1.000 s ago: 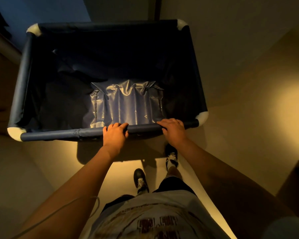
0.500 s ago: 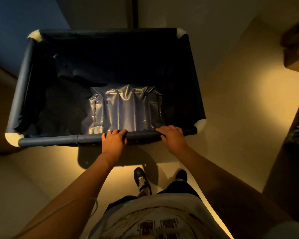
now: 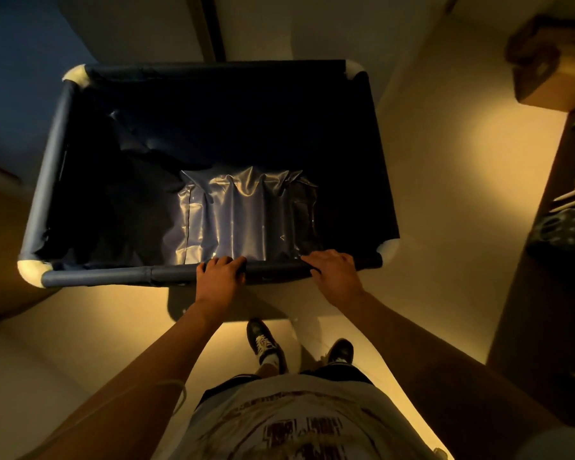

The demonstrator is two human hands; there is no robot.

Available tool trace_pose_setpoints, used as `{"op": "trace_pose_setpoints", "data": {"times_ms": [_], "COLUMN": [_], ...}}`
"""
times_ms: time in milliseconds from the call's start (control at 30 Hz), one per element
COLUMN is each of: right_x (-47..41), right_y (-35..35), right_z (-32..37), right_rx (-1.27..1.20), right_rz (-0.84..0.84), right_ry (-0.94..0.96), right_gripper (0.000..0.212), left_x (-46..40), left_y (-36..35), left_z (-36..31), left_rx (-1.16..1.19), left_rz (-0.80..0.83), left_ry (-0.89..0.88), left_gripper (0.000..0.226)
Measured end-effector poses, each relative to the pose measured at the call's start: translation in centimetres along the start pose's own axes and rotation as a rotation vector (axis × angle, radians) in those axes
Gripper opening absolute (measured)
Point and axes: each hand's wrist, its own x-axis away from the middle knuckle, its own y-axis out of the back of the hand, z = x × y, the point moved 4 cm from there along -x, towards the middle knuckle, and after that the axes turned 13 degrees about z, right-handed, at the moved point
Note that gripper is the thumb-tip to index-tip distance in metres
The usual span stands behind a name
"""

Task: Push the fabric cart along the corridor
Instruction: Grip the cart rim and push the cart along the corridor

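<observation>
The person's 2 shoes [image 3: 267, 343] stood staggered on the pale floor [image 3: 429, 200], apparently mid-stride. Just ahead, the left hand [image 3: 220, 277] and right hand [image 3: 333, 272] each wrapped curled fingers [image 3: 228, 260] over the near rail [image 3: 113, 277] of the fabric cart [image 3: 213, 154], set apart toward its right half, likely to steer evenly. The cart stood directly in front, its dark liner [image 3: 246, 217] sagging inside and seemingly holding nothing. Beyond it a wall [image 3: 279, 24] rose close, with a cardboard box [image 3: 545, 64] off to the right.
</observation>
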Motion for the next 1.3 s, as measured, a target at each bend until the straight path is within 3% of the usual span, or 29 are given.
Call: {"op": "trace_pose_setpoints", "data": {"times_ms": [533,1300], "right_x": [9.3,19.0], "right_y": [-2.8,-1.6], "right_z": [-9.9,-24.6], "right_rx": [-0.054,-0.16], "right_rz": [0.006,-0.192], "right_ry": [-0.073,-0.221], "right_gripper": [0.044,0.041], "left_x": [2.0,1.6], "left_y": [-6.2,-13.0], "left_z": [-9.7,-25.9], "left_rx": [-0.129,-0.182], "left_rz": [0.065,0.118], "left_ry": [-0.063,-0.211], "left_gripper": [0.043,0.041]}}
